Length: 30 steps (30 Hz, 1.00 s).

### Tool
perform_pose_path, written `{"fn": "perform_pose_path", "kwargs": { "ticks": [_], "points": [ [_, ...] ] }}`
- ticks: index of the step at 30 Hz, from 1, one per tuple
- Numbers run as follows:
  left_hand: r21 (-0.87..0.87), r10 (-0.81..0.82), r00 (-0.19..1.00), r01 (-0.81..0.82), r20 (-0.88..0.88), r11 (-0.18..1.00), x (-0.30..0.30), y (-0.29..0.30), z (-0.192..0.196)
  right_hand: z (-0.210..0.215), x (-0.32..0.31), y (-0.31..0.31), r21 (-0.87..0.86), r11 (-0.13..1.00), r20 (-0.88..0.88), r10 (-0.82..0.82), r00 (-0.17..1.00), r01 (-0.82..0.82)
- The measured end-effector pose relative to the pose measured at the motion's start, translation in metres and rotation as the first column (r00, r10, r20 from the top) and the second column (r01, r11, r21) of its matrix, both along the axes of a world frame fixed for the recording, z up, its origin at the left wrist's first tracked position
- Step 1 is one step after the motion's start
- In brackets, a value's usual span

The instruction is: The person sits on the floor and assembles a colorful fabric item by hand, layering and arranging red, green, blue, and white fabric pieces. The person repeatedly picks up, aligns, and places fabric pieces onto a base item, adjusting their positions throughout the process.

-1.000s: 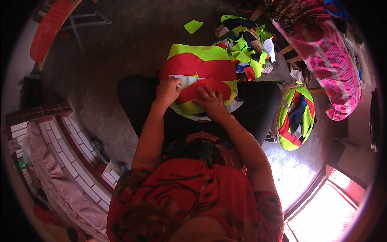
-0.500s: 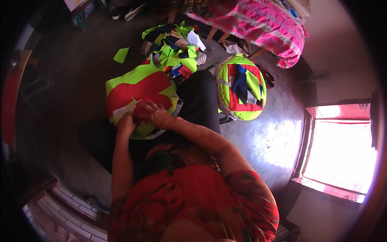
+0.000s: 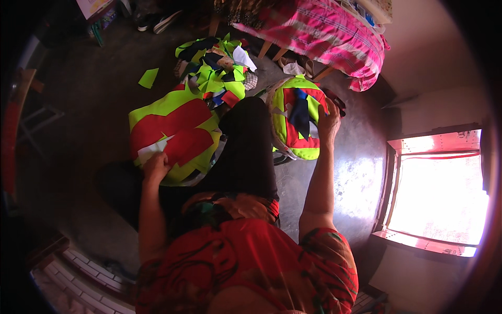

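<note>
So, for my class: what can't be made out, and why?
Head view:
Whether the left hand grips the flat white piece: the hand hides it.
What the right hand touches, if anything: its back covers this.
Lower pieces of the multicoloured fabric pile: under upper ones.
Pink plaid cloth, top part: cropped by upper edge.

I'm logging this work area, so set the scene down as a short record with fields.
Left hand: on the patchwork, by its white piece; grip unclear
Right hand: at the right edge of the round pad; grip unclear
Patchwork: lime, red and white, on the lap
Round pad: lime rim, loose scraps on top
Scrap pile: mixed colours, on the floor
Lone scrap: lime, left of the pile
Plaid cloth: pink, upper right
</note>
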<state>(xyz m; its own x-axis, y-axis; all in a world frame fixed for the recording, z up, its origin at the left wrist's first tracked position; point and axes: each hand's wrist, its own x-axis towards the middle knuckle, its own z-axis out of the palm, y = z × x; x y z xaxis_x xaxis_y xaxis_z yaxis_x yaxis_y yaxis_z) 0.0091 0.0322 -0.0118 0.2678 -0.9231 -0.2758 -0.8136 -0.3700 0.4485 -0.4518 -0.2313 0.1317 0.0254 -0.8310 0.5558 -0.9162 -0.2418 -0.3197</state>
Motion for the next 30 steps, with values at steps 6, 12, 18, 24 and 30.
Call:
{"fn": "perform_pose_path", "kwargs": {
  "ticks": [6, 12, 18, 24, 30],
  "points": [
    [0.049, 0.01, 1.0, -0.011, 0.025, 0.999, 0.002, 0.0, 0.004, -0.032, -0.046, -0.016, 0.411, 0.893, -0.039, -0.187, 0.982, 0.186],
    [0.059, -0.009, 0.999, 0.007, 0.04, 0.998, 0.003, 0.0, 0.003, -0.043, -0.04, -0.012, 0.246, 0.936, 0.008, -0.262, 0.965, 0.252],
    [0.046, -0.004, 1.0, 0.003, 0.028, 0.999, 0.002, 0.0, -0.001, -0.027, -0.038, -0.01, 0.155, 0.95, 0.007, -0.275, 0.961, 0.271],
    [0.039, 0.019, 1.0, -0.02, 0.024, 0.999, 0.0, -0.001, 0.006, -0.004, -0.029, -0.009, 0.142, 0.974, 0.242, -0.209, 0.948, 0.178],
    [0.053, 0.041, 0.999, -0.042, 0.023, 0.998, 0.001, -0.001, 0.007, 0.004, -0.018, -0.008, 0.124, 0.982, 0.303, -0.175, 0.937, 0.143]
  ]
}}
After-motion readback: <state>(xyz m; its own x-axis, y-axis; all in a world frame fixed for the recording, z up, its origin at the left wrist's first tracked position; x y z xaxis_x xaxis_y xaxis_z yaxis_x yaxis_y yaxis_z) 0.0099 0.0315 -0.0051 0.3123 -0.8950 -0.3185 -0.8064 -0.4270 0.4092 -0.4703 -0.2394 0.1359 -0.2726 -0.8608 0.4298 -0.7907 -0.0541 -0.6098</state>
